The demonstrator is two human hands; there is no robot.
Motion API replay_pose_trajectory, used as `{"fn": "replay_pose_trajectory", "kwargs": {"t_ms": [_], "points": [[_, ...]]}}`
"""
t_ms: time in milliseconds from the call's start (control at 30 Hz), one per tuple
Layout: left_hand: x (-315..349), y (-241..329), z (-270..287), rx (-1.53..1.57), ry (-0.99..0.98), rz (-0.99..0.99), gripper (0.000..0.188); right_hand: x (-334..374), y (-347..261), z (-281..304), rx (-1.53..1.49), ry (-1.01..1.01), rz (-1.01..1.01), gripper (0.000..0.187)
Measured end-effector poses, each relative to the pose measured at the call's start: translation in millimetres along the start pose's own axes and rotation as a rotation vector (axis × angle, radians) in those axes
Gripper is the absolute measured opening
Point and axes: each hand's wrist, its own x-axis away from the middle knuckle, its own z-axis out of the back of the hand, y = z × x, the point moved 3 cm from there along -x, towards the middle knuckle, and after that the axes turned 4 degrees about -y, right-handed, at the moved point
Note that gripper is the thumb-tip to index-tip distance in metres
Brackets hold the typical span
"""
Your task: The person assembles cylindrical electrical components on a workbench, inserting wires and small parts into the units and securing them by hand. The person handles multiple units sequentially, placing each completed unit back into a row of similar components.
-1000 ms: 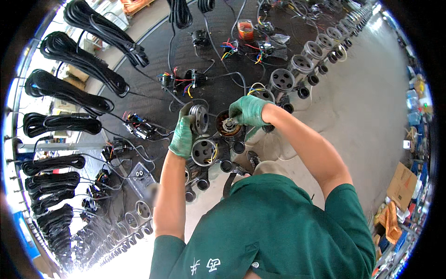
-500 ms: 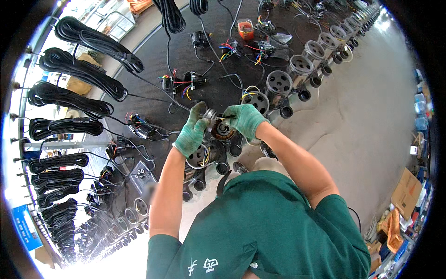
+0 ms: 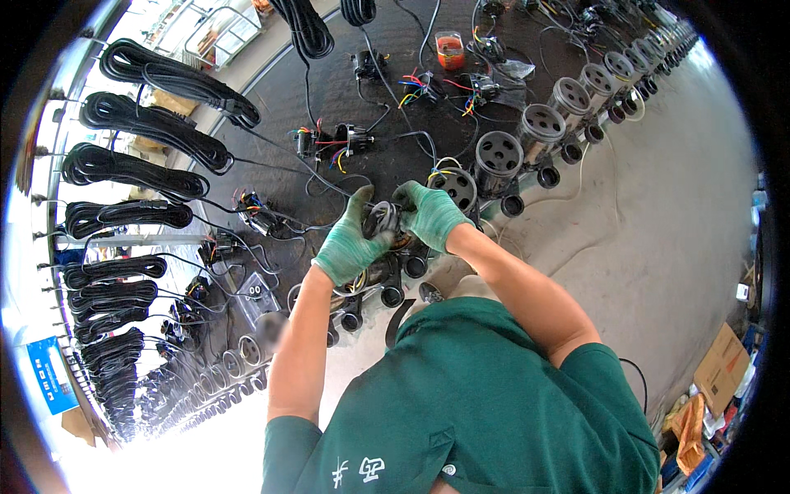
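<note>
My left hand [image 3: 352,247], in a green knitted glove, is closed around a round grey metal part [image 3: 382,219] that looks like an end cover. At its right edge is my gloved right hand [image 3: 436,216], fingers bent and pinched together; what they grip is hidden. Beneath the part stands a cylindrical housing with a brownish rim [image 3: 401,240], now mostly covered by the part and my fingers. Just right of my right hand is a dark cylinder [image 3: 453,188] with a holed top and loose wires.
A row of holed cylinders [image 3: 499,154] with black side pipes runs along the bench edge. Coiled black cables [image 3: 156,144] hang at the left. Wired black assemblies [image 3: 355,140] and a cup of orange-red material [image 3: 450,53] lie on the dark bench [image 3: 271,185]. Cardboard [image 3: 722,368] stands lower right.
The round metal part has turned and shifted down over the housing, hiding the inside that showed before. My left hand moved slightly right, and my right fingers drew in more tightly.
</note>
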Motion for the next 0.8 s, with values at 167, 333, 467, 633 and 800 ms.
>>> {"fn": "replay_pose_trajectory", "kwargs": {"t_ms": [167, 333, 467, 633, 800], "points": [[-7.4, 20.4, -8.3, -0.405, -0.013, 0.043, 0.116, 13.4, -2.1, 4.3, 0.020, -0.073, -0.030, 0.045], [-13.3, 36.8, -16.7, -0.732, -0.055, 0.106, 0.115, 44.4, -29.6, 33.4, 0.090, 0.023, -0.091, 0.042], [-18.2, 43.7, -22.9, -0.917, -0.075, 0.118, 0.107, 62.9, -23.8, 46.3, 0.044, 0.054, -0.042, 0.038], [-28.2, 62.2, -21.5, -0.953, -0.220, 0.236, 0.096, 80.8, 7.5, 49.5, -0.009, 0.068, -0.101, 0.033], [-38.4, 53.2, -24.2, -0.956, -0.294, 0.310, 0.091, 92.2, 0.2, 57.4, 0.009, 0.036, -0.165, 0.031]]}}
